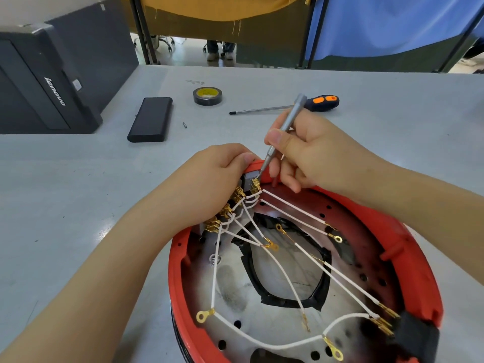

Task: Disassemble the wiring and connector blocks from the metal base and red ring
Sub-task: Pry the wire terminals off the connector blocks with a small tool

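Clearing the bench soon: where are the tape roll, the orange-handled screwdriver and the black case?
tape roll point(207, 96), head view, on its top face.
orange-handled screwdriver point(323, 102), head view, on its handle.
black case point(151, 119), head view, on its flat top.

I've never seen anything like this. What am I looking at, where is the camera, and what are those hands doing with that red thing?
There is no robot here, just a person's two bare hands, filmed by a camera worn on the head and looking down. On the grey table lies a red ring around a metal base, crossed by white wires with gold ends. The left hand grips the connector blocks at the ring's far edge. The right hand holds a slim silver screwdriver, tip at the top block. Farther back lie an orange-handled screwdriver, a tape roll and a flat black case.
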`<state>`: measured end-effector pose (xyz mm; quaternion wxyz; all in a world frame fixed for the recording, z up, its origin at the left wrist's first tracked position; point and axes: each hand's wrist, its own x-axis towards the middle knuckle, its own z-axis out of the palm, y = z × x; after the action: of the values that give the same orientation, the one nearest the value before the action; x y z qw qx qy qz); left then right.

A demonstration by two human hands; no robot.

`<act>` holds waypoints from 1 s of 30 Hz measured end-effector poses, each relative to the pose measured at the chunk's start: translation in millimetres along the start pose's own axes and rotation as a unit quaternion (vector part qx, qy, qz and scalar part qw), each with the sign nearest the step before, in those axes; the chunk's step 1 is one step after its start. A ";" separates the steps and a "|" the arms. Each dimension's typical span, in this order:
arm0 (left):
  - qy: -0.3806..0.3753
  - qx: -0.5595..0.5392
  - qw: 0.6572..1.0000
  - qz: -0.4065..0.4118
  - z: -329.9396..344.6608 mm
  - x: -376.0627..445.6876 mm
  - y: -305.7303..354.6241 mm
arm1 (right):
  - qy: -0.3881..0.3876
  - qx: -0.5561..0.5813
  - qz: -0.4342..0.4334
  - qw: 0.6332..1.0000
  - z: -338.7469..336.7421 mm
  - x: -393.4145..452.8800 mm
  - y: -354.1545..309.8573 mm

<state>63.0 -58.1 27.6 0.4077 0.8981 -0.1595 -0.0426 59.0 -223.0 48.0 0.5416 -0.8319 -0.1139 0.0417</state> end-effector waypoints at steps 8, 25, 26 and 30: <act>-0.007 -0.001 1.000 0.002 -0.8 -0.8 1.1 | -0.047 -0.036 -0.021 0.998 -0.8 14.4 -1.2; -0.020 0.008 1.000 0.021 -1.6 -0.7 2.2 | -0.098 -0.047 -0.027 0.994 0.0 25.2 -4.4; -0.020 0.008 1.000 0.022 -1.6 -0.2 1.5 | -0.098 -0.048 -0.027 0.994 0.8 25.7 -4.9; -0.016 0.005 1.000 0.018 -1.6 0.2 -0.8 | -0.090 -0.057 -0.034 0.994 2.7 27.3 -5.8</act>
<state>63.7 -56.6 28.1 0.4015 0.8962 -0.1822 -0.0493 84.1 -211.9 53.6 0.4823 -0.8496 -0.1931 0.0916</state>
